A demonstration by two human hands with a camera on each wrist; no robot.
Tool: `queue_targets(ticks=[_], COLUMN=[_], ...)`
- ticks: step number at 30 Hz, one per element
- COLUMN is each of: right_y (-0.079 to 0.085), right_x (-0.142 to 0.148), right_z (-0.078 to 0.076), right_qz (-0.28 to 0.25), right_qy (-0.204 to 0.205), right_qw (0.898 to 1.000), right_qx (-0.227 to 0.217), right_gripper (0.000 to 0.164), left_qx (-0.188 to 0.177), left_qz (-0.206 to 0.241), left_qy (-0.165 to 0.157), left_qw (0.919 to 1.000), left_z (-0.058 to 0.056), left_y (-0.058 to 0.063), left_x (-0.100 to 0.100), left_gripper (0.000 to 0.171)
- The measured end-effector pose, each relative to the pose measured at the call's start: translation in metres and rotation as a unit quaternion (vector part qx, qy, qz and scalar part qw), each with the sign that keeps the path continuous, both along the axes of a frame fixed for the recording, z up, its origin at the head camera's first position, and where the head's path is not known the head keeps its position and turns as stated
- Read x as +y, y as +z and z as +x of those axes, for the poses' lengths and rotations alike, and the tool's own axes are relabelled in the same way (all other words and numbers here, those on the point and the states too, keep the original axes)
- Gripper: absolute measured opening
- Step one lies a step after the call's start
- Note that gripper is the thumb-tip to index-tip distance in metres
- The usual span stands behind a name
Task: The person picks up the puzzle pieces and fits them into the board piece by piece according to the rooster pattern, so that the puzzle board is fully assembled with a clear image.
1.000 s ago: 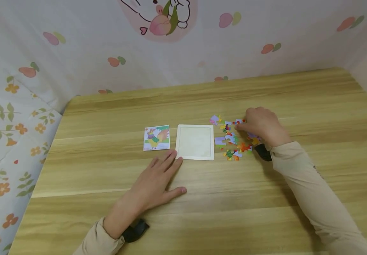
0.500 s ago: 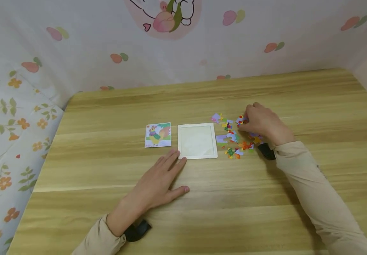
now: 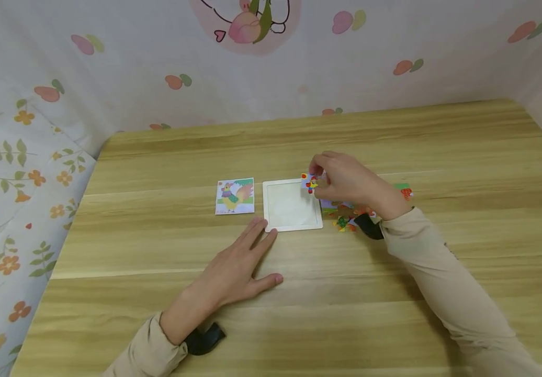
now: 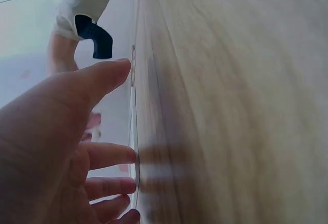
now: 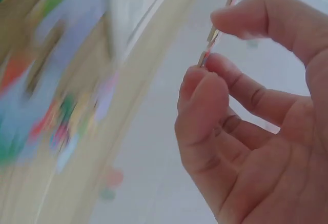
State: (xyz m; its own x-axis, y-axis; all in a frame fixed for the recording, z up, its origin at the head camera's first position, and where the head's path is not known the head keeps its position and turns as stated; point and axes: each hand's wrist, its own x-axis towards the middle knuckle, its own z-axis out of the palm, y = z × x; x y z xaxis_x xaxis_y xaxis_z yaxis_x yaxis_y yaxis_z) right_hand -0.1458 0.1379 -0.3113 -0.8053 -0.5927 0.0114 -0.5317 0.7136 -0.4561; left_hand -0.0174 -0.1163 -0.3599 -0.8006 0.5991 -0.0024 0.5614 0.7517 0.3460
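My right hand [image 3: 348, 180] pinches a colourful jigsaw piece [image 3: 308, 181] between thumb and fingertips, over the upper right corner of a square white puzzle frame [image 3: 292, 229]. In the right wrist view the held puzzle piece [image 5: 210, 38] shows edge-on, above the table. My left hand [image 3: 233, 267] lies flat with its fingers spread, fingertips at the frame's lower left corner. In the left wrist view the left hand's fingers [image 4: 110, 185] are straight along the frame's edge. Loose jigsaw pieces [image 3: 343, 223] lie right of the frame, partly hidden under the right hand.
A square picture card [image 3: 235, 196] of a rooster lies left of the frame. Another puzzle piece [image 3: 405, 191], green and red, shows beyond the right wrist. The wooden table [image 3: 158, 235] meets a patterned curtain [image 3: 252, 89] at the back.
The right hand has lifted a jigsaw piece from the loose ones and carried it left to the frame. The left hand stays at the frame's corner. The head view has shifted slightly.
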Motion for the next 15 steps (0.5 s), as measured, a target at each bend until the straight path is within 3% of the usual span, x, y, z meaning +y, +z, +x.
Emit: queue_targets(ticks=[8,15], right_y=[-0.008,-0.02], right_x=[-0.046,-0.065], right_z=[-0.002,-0.004], right_qz=[0.006,0.041], right_qy=[0.029,0.03], right_qw=[1.0,0.999], right_qx=[-0.006,0.007], right_gripper=[0.024,0.021], left_qx=[0.006,0.011], left_qz=[0.008,0.011], left_qy=[-0.004,-0.009], left_qw=[0.9999,0.9998], left_z=[-0.001,-0.002], left_y=[-0.002,-0.002], left_x=[0.0,-0.001], left_gripper=[0.077,0.076])
